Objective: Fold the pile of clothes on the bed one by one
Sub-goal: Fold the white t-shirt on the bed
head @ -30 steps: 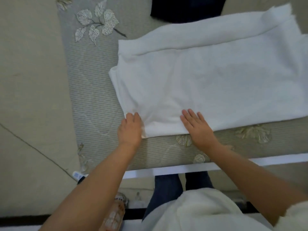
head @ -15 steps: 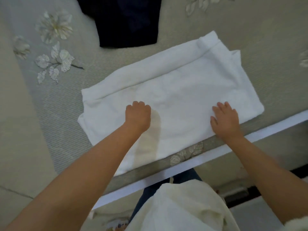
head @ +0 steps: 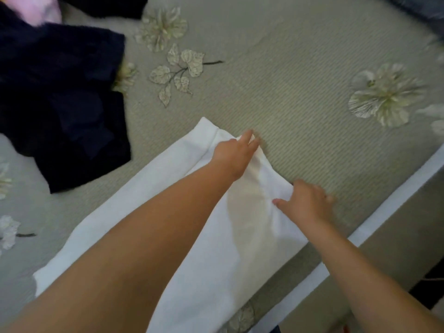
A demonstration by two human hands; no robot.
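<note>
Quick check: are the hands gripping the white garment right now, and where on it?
Both hands are on the white garment at its far short edge: left hand at the far corner, right hand at the near corner. Whether fingers pinch or just press cannot be told.

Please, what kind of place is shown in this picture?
Most likely a bedroom at home. The hands work on a bed covered by a flower-patterned spread, a white garment is being folded on it, and dark clothes lie in a loose pile beside it.

Bed (head: 300,75): grey-green ribbed cover, leaf/flower print, white trim on the near edge. On it: white garment (head: 216,236) flat by the near edge, dark navy clothes (head: 62,102) far left, pink item (head: 36,8) top-left corner.
</note>
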